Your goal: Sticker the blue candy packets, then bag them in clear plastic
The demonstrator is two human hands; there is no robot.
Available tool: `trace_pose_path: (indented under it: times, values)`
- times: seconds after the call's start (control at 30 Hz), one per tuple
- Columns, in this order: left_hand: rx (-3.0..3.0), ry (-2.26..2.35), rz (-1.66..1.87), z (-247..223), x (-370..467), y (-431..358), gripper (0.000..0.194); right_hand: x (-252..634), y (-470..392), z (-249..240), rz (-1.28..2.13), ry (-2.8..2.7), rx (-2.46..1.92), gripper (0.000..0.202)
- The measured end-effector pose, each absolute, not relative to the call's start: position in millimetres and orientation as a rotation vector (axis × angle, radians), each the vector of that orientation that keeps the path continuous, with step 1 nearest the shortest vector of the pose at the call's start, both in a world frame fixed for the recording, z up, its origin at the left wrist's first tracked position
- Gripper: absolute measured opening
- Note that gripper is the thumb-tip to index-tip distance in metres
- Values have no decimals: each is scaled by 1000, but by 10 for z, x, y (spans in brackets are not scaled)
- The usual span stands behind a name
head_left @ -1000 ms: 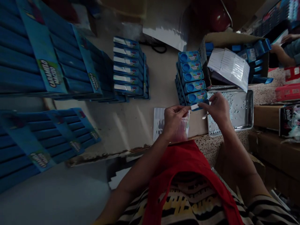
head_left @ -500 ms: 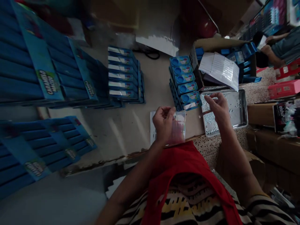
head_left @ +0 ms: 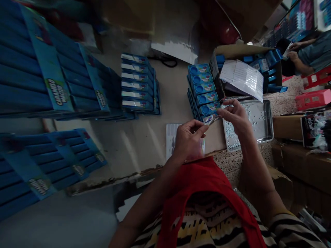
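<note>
My right hand point(head_left: 235, 115) is closed in a pinch on a slim, narrow strip point(head_left: 214, 119), too blurred to tell its kind. The strip slants down toward my left hand point(head_left: 190, 137), whose thumb and finger are pinched together at its lower end. What lies between the left fingertips is too small to make out. Under my left hand lies a pale sheet point(head_left: 170, 134) with a clear, pinkish part, partly covered by the hand. Just beyond the strip stands a row of blue printed cases point(head_left: 207, 99), the nearest bearing a whitish patch.
A metal tray point(head_left: 263, 129) of small whitish pieces is partly behind my right forearm. Behind it stands a cardboard box point(head_left: 216, 63) of blue cases, with white sheets point(head_left: 243, 77) on top. More blue cases point(head_left: 137, 81) stand left. A co-worker's hands point(head_left: 294, 51) show far right.
My hands have come together. The left moved right and up off the sheet, and the right moved left with the slim strip, which now reaches the left fingertips.
</note>
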State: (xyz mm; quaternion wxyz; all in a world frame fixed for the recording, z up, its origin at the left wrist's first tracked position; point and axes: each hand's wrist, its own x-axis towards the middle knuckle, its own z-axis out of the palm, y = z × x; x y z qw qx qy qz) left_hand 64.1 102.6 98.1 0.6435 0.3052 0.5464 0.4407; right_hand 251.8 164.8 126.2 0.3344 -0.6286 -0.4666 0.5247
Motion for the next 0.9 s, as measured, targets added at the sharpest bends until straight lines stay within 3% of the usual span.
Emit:
trace_pose_path:
  times: [0.1,0.37,0.9]
  values:
    - [785,1255,970,966,459,1128,23,2546,1666,1248,1415,-1237,-1655,64]
    - [870,1343,926,762,327,1505,21,2307,1871,1200,1036,-1433,-1823,41]
    - [785,1320,912,529,377,1541,28,2254,1918,1139,904,-1578,-1924,37]
